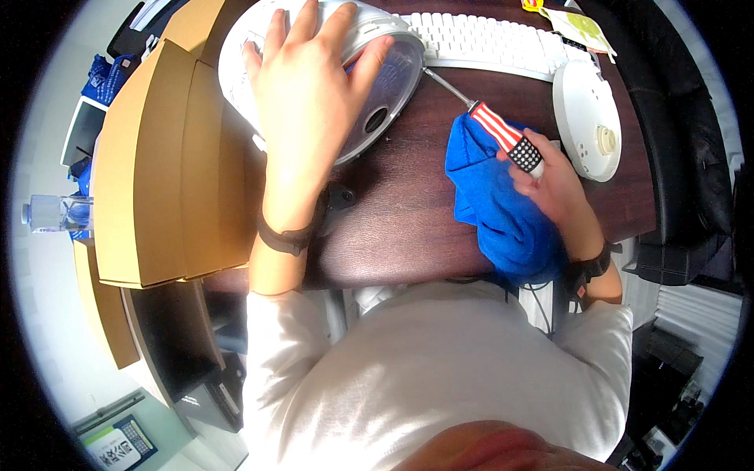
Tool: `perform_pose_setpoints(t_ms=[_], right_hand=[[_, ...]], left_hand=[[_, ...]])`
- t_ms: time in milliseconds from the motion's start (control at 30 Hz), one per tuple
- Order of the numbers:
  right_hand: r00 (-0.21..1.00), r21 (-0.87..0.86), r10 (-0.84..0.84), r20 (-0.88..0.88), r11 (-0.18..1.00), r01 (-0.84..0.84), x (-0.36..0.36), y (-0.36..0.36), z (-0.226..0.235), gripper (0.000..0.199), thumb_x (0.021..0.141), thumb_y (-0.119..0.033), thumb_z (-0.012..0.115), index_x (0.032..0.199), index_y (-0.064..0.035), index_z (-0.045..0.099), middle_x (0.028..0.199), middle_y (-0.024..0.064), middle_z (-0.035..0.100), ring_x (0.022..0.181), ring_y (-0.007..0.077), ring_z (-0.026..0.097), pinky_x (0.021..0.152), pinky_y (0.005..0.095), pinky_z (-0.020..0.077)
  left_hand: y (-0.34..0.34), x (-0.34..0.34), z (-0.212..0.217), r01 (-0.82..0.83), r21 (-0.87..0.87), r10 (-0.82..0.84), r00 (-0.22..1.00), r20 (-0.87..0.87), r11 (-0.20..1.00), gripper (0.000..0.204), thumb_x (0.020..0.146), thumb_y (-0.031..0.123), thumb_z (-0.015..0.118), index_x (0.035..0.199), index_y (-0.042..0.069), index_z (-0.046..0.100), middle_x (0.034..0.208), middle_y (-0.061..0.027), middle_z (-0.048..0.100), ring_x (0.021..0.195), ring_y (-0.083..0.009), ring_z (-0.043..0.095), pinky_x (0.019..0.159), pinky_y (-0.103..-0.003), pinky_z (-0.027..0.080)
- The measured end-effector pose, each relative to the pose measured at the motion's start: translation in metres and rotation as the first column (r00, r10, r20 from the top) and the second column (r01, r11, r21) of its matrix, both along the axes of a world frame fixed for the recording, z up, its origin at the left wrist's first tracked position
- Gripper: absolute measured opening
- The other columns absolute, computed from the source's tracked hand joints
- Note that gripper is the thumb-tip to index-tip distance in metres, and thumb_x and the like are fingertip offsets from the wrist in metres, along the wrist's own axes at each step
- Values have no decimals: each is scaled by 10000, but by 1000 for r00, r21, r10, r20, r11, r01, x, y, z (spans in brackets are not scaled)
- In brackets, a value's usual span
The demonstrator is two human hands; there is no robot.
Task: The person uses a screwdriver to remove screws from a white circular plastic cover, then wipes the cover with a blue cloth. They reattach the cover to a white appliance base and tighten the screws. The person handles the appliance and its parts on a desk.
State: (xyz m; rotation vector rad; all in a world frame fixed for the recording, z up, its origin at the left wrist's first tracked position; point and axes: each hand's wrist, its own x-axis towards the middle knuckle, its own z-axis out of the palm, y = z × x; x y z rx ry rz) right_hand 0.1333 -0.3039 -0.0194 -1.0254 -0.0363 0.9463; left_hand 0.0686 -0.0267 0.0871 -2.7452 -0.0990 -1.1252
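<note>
Screwdriver point(503, 133) in right hand point(554, 184); left hand point(310, 94) flat on round device point(385, 94)

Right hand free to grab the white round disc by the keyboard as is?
Probably not as is. The right hand is wrapped around the striped screwdriver, so its fingers are occupied. The disc lies just beside that hand on the dark table with nothing between them; only the screwdriver stands in the way.

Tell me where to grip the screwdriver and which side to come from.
Grip the screwdriver by its thick striped handle, coming from the lower right, as the right hand does. The thin metal shaft slants up-left toward the white domed device under the left hand.
</note>
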Motion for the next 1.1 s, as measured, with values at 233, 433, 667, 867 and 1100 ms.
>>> perform_pose_setpoints(t_ms=[233, 433, 667, 867, 1100], right_hand=[[955, -104, -294, 31, 950, 295, -11, 14, 18, 356, 933, -269, 464, 1180, -14, 488, 835, 58, 536, 624, 117, 472, 513, 226, 375], [957, -117, -253, 141, 956, 270, -11, 10, 9, 379, 933, -287, 469, 1190, -9, 470, 809, 47, 522, 635, 125, 482, 530, 228, 384], [946, -48, -299, -125, 954, 295, -10, 10, 7, 347, 935, -262, 465, 1188, -24, 462, 713, 39, 492, 552, 127, 467, 451, 244, 347], [922, -180, -308, 236, 918, 352, -17, 19, 13, 380, 943, -274, 454, 1222, -16, 437, 691, 45, 486, 517, 123, 454, 433, 251, 336], [981, -103, -196, 16, 975, 196, -10, 12, 13, 368, 946, -289, 436, 1179, -7, 480, 707, 42, 519, 437, 100, 403, 400, 211, 300]], left_hand=[[-1, -1, 0, -23, 19, 23, 1000, -3, 1000, 445, 799, 476, 615, 1084, 136, 650, 1174, -149, 588, 1138, -369, 508, 939, -542, 366], [-2, 0, 1, -24, 14, 24, 1000, -12, 1000, 446, 798, 477, 615, 1083, 135, 651, 1173, -147, 589, 1134, -366, 511, 931, -538, 371], [0, 0, -1, -13, 25, 13, 1000, 4, 1000, 445, 797, 475, 617, 1082, 135, 653, 1165, -147, 594, 1130, -365, 516, 927, -530, 372], [-1, 0, -2, -14, 24, 14, 1000, 7, 1000, 441, 797, 471, 620, 1081, 135, 653, 1167, -145, 593, 1129, -370, 516, 929, -531, 372], [-1, 0, 0, -16, 24, 16, 1000, 2, 1000, 438, 797, 469, 620, 1081, 137, 653, 1173, -144, 590, 1133, -372, 512, 922, -528, 380]])
